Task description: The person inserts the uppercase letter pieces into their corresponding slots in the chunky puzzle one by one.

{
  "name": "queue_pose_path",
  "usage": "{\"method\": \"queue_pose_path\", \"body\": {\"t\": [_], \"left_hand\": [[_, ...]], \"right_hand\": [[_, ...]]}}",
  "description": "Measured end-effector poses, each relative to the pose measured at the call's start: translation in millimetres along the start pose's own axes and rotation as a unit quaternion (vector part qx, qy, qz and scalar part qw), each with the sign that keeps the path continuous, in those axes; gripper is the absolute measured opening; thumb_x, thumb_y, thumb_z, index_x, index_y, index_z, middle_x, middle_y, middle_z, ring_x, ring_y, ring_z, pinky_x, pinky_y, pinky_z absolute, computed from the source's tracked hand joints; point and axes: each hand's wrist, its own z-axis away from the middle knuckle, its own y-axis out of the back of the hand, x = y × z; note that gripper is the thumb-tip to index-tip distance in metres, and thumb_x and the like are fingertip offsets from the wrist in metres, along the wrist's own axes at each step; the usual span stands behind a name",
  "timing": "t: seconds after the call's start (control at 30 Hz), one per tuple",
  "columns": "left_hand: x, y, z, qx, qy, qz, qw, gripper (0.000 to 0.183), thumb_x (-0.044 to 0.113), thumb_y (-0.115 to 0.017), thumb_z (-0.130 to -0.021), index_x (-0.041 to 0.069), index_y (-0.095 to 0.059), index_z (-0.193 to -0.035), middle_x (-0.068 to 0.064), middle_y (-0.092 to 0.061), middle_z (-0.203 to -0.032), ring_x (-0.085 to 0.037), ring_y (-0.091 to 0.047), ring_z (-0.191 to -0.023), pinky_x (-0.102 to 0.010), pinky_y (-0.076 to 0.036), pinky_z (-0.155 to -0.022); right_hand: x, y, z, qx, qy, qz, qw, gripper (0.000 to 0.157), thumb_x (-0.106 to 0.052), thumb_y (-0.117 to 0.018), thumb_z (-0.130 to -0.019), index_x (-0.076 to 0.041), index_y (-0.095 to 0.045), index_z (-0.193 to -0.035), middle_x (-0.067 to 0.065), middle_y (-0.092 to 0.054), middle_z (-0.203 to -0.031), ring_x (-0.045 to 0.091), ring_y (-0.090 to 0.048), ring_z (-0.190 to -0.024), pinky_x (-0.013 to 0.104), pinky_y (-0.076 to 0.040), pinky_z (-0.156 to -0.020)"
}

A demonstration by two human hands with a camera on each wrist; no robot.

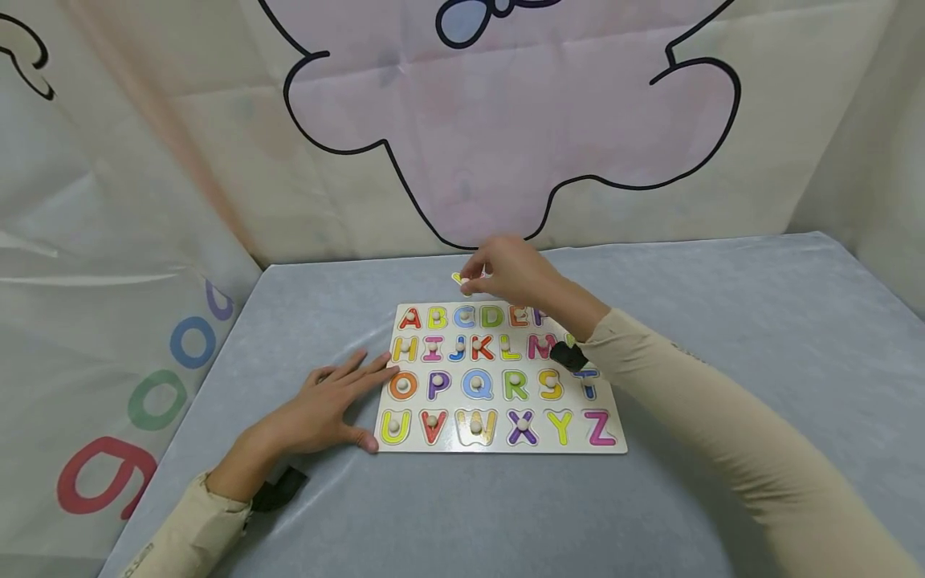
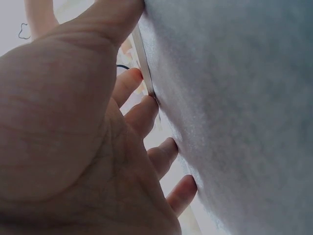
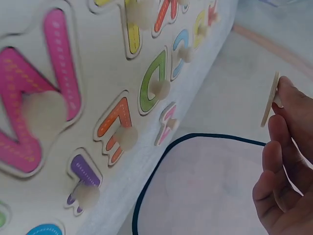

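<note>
My right hand (image 1: 516, 273) pinches a small yellow letter puzzle piece (image 1: 457, 278) above the far edge of the board. In the right wrist view this thin piece (image 3: 270, 100) is edge-on between thumb and fingers, so its letter cannot be read. The white alphabet puzzle board (image 1: 455, 448) lies flat, most of its letters bearing round wooden knobs. No knobs show on the yellow Y (image 1: 559, 425) or pink Z (image 1: 600, 428). My left hand (image 1: 321, 409) is spread, its straight fingers touching the board's left edge.
A pink letter piece with a knob (image 3: 167, 125) lies on the cloth just beyond the board. Grey-blue cloth (image 1: 506, 514) covers the table. Behind it hangs a white sheet with a black-outlined drawing (image 1: 462, 144); another sheet with coloured figures (image 1: 108, 241) hangs at left.
</note>
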Motion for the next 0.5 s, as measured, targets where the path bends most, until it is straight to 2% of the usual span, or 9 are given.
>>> {"method": "queue_pose_path", "body": {"t": [0.2, 0.5], "left_hand": [[-1.1, 0.0, -0.9, -0.001, 0.001, -0.003, 1.0, 0.106, 0.07, -0.072, -0.067, 0.034, -0.029, -0.157, 0.0, -0.021, -0.167, -0.038, -0.015, -0.155, -0.063, -0.022, -0.11], [-0.8, 0.7, -1.3, 0.0, 0.001, -0.006, 1.0, 0.106, 0.07, -0.072, -0.067, 0.034, -0.029, -0.157, 0.001, -0.021, -0.167, -0.038, -0.016, -0.154, -0.062, -0.023, -0.11]], "right_hand": [[1, 10.2, 36, 0.019, 0.004, 0.017, 1.0, 0.026, -0.035, -0.078, -0.086, -0.021, -0.079, -0.108, -0.004, -0.071, -0.102, 0.018, -0.06, -0.094, 0.034, -0.05, -0.081], [15, 18.4, 92, 0.041, 0.027, 0.007, 0.999, 0.025, -0.03, -0.083, -0.081, -0.022, -0.08, -0.104, -0.004, -0.072, -0.095, 0.018, -0.059, -0.09, 0.033, -0.046, -0.076]]}}
